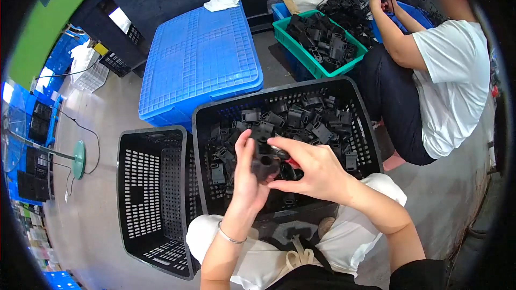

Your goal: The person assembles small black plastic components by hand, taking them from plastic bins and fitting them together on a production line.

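Observation:
My left hand (246, 178) grips a black plastic part (265, 164) over a black perforated crate (359, 108) full of several similar black parts (301, 121). My right hand (314, 169) meets it from the right, fingers pinched on the same part, with a small red-handled tool (291, 161) peeking out under the fingers. A thin bracelet circles my left wrist. Both hands hover above the crate's near half.
An empty black perforated crate (156, 198) stands at left. Behind it is an overturned blue crate (201, 59) with a white cloth (221, 4). A seated person in a white shirt (454, 80) handles parts beside a green tray (317, 43) of black parts.

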A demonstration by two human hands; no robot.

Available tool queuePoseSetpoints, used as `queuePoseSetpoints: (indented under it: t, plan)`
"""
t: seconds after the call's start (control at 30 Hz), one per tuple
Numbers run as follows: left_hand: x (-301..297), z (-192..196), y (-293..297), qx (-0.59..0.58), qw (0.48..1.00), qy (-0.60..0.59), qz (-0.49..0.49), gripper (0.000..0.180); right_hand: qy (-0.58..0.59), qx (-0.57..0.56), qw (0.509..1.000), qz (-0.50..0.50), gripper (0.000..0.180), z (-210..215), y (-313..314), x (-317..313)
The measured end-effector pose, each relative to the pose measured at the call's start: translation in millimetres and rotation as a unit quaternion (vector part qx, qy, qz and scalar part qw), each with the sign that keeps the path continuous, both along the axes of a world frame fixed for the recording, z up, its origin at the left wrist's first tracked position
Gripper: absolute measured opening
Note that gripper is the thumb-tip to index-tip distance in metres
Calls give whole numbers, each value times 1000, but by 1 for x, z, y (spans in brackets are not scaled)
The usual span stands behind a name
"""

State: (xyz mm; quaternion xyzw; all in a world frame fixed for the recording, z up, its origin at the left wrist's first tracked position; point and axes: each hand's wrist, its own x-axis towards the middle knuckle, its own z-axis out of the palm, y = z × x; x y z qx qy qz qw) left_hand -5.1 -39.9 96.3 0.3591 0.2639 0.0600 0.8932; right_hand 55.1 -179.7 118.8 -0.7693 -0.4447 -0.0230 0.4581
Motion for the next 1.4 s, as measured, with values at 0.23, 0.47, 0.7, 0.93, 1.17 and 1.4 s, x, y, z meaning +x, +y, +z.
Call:
queuePoseSetpoints:
  t: [0.23, 0.47, 0.7, 0.93, 1.17, 1.4]
  plan:
    - [1, -7, 0, 154, 974, -86, -144, 43, 265, 37, 963, 41, 47, 0, -4, 10]
    - [-1, -3, 12, 373, 887, -152, -228, 45, 560, 82, 820, 88, 37, 17, -11, 11]
    - [3, -8, 9, 588, 795, -130, -79, 35, 85, -58, 995, -1, 35, 17, -12, 12]
    - [3, 3, 10, 569, 809, -119, -89, 34, -6, -81, 992, 96, 16, 12, -18, 16]
    - [0, 4, 5, 526, 836, -135, -75, 36, -110, -75, 990, 38, 16, 18, -14, 11]
    - [-1, 6, 3, 510, 847, -131, -74, 36, -120, -59, 989, 57, 17, 18, -16, 14]
